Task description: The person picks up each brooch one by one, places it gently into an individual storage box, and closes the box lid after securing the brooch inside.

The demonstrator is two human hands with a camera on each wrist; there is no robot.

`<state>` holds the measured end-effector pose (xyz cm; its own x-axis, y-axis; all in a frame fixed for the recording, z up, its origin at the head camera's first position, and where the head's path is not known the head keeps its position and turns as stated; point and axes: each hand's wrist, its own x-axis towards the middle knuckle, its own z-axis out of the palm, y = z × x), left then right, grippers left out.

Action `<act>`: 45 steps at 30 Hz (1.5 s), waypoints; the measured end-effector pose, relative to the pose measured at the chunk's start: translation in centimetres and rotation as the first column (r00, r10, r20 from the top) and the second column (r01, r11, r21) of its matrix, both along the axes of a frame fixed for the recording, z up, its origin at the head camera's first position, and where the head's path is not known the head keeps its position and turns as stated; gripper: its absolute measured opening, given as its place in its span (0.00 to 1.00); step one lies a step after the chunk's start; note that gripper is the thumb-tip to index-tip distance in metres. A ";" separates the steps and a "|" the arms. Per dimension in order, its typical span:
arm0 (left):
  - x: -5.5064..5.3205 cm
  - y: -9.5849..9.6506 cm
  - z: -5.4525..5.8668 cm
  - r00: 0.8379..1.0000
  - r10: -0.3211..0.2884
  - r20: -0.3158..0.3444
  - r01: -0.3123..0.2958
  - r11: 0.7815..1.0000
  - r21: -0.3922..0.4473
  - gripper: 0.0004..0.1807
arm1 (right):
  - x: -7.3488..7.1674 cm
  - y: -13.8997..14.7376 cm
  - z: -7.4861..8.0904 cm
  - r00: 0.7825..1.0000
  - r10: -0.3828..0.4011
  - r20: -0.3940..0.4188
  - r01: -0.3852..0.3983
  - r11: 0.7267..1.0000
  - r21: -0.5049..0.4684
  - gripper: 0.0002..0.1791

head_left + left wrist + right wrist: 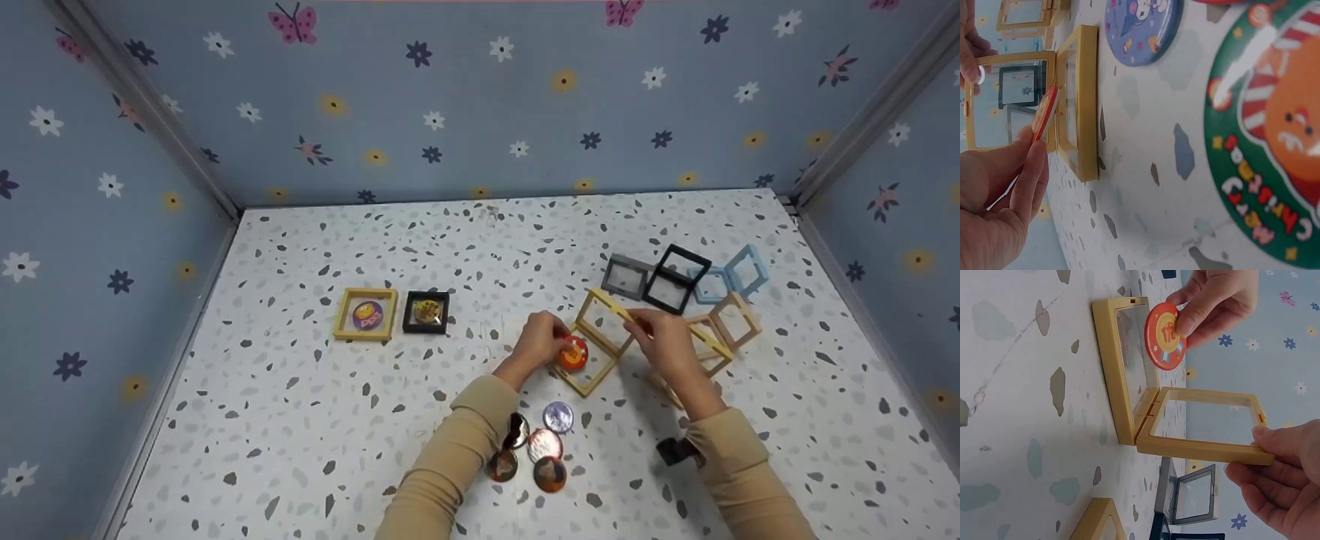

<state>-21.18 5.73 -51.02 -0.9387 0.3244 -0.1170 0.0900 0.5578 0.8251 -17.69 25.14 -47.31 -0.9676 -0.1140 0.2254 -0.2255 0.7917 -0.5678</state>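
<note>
My left hand (538, 343) pinches a round red badge (574, 354) with a yellow centre between thumb and fingers. The badge is tilted just above one half of an open yellow hinged display frame (589, 387), which has clear film windows. My right hand (667, 346) grips the outer edge of the raised half (1207, 453) of that frame, thumb on one side and fingers on the other. In the left wrist view the badge (1044, 112) is seen nearly edge-on, apart from the film.
Several round badges, among them a purple one (558, 417), lie near my left forearm. A yellow frame (365, 337) and a black frame (426, 329), each holding a badge, stand at left. Open grey (625, 292), black (667, 300), blue (748, 270) and wooden-coloured frames (739, 319) are at right.
</note>
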 end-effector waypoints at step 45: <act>-0.1 -2.0 -0.1 0.996 -0.091 -0.001 0.087 0.961 -0.261 0.17 | 0.3 -0.3 -0.2 0.994 0.026 -0.107 -0.027 1.000 -0.006 0.10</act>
<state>-21.32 3.75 -51.11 -0.9093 0.3669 -0.1965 0.1588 0.7423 0.6510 -17.36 24.86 -47.47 -0.9346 -0.1374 0.3282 -0.3063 0.7802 -0.5454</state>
